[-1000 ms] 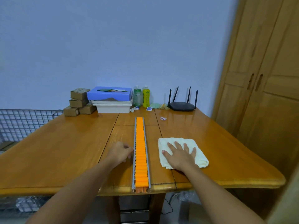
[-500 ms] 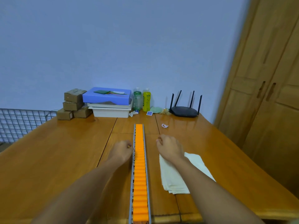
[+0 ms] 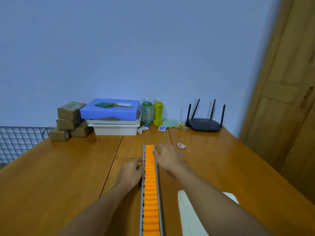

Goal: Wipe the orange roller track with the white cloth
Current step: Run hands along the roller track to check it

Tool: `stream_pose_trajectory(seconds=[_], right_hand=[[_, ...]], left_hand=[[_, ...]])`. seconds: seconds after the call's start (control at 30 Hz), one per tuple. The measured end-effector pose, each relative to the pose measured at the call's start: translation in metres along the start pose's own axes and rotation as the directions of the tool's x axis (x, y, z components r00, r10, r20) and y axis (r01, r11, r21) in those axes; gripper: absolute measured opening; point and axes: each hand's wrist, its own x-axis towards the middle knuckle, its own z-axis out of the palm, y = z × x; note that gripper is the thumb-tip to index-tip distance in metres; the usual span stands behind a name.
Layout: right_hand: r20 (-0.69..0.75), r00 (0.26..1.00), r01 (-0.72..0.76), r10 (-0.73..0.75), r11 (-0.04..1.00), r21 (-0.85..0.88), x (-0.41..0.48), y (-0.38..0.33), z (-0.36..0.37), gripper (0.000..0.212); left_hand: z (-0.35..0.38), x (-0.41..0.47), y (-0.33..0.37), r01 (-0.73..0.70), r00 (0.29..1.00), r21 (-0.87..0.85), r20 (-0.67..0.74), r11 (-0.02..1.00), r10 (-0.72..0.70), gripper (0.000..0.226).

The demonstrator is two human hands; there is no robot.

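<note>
Left hand: my left hand [image 3: 131, 172] lies on the surface just left of the track, fingers [image 3: 139, 163] curled in and bunched, their tips touching the track's grey left rail; it holds nothing.
Right hand: my right hand [image 3: 168, 158] rests on the right side of the track near its far end, fingers [image 3: 157, 150] loosely spread and stretched forward, with the nearest one touching the right rail; nothing is gripped in it.
Track: the track [image 3: 150, 186] runs straight down the middle of the surface [image 3: 51, 176], from between my hands to the near edge, orange rollers between grey rails.
Cloth: the cloth [image 3: 190, 217] lies flat by the near edge, right of the track and under my right forearm, well behind both hands and touched by neither.
Far edge: boxes [image 3: 69, 120], a blue lid [image 3: 110, 109] on white trays, two bottles [image 3: 152, 111] and a router [image 3: 204, 124] stand along the wall side.
Loose bit: a small white loop [image 3: 181, 146] lies near my right hand, toward the far right.
</note>
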Motion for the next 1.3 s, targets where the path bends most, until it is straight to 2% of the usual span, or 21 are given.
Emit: stream_pose_trajectory(seconds=[0.2, 0.43, 0.87, 1.3], right_hand=[[0.1, 0.995, -0.023, 0.021, 1.0, 0.015, 0.037, -0.007, 0.028, 0.054], [0.215, 0.968, -0.136, 0.131, 0.991, 0.008, 0.06, -0.017, 0.052, 0.066], [0.208, 0.967, -0.141, 0.146, 0.989, -0.039, 0.071, -0.006, 0.067, 0.072], [0.211, 0.971, -0.105, 0.115, 0.993, -0.057, 0.04, 0.0, 0.052, 0.062]], left_hand=[[0.012, 0.017, -0.016, -0.004, 0.998, -0.017, -0.059, 1.0, 0.003, 0.025], [0.015, 0.021, -0.021, 0.009, 0.996, -0.051, -0.085, 0.999, -0.013, 0.027], [0.015, 0.023, -0.022, 0.016, 0.996, -0.089, -0.088, 0.996, -0.024, 0.027], [0.016, 0.024, -0.026, 0.04, 0.996, -0.139, -0.069, 0.99, -0.05, 0.024]])
